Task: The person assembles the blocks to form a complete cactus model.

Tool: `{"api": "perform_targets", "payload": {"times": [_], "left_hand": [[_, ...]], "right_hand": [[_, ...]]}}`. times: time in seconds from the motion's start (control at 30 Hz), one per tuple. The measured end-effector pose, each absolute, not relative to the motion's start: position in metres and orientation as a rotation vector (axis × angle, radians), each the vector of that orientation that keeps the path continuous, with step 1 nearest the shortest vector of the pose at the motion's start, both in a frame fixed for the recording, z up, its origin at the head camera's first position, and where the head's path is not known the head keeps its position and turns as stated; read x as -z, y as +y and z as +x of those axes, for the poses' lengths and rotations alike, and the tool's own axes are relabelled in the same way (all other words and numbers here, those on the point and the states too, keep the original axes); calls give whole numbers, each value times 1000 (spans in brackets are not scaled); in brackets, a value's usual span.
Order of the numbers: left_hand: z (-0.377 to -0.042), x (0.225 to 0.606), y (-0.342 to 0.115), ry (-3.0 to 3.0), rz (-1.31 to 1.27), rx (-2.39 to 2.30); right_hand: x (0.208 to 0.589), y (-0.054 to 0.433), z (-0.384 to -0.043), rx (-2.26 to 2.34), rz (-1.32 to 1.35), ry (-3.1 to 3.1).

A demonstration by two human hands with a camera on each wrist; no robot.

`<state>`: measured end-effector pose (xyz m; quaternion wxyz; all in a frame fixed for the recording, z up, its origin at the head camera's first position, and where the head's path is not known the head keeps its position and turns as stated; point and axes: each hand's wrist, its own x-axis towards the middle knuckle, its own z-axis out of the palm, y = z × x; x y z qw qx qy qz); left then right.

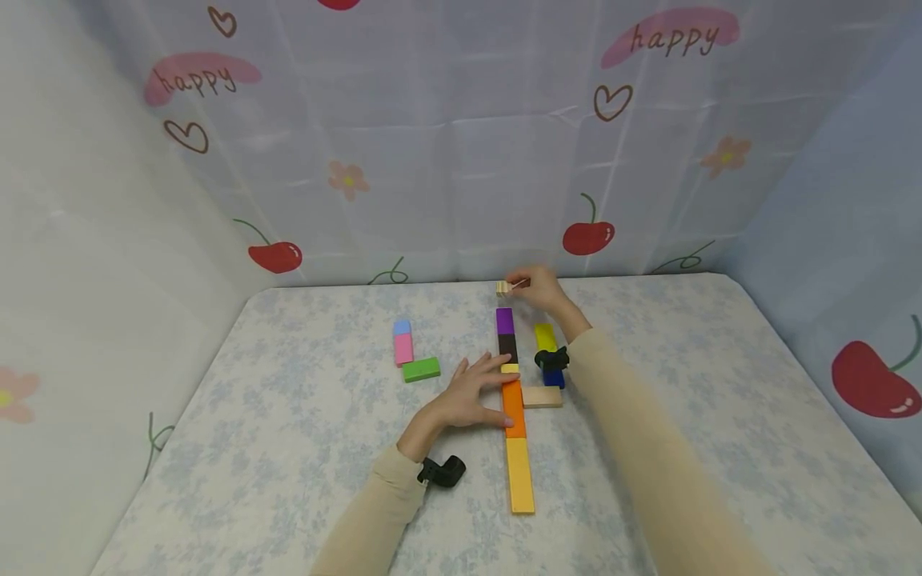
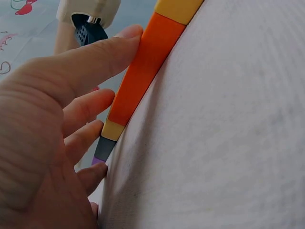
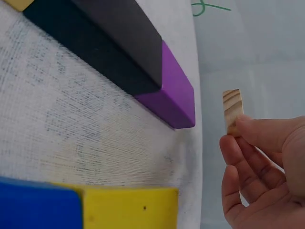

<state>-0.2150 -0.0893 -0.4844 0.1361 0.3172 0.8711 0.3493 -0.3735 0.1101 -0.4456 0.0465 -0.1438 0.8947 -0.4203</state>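
Note:
A row of wooden blocks runs away from me over the table: a long yellow block (image 1: pixel 520 480), an orange block (image 1: pixel 515 412), a short yellow piece, a black block (image 1: pixel 507 349) and a purple block (image 1: pixel 505 321) at the far end. My left hand (image 1: pixel 468 398) lies along the row's left side, fingers spread, with thumb and fingertips at the orange block and the pieces beyond it. Past the purple end, my right hand (image 1: pixel 539 290) pinches a small plain wood block (image 3: pixel 233 107) with visible grain between thumb and fingers, raised in the air.
A plain wood block (image 1: pixel 543 397) juts from the row's right side. Right of the row lie a yellow block (image 1: pixel 545 337) and a blue block (image 1: pixel 553 379), end to end. On the left are a light blue block (image 1: pixel 402 326), a pink block (image 1: pixel 403 350) and a green block (image 1: pixel 421 370).

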Motion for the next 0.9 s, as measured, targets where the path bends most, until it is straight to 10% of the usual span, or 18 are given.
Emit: {"api": "perform_targets", "payload": {"times": [0.9], "left_hand": [[-215,484,-91,2524,934,-1012]], "right_hand": [[459,108,-372,1144,-418,2701]]}}
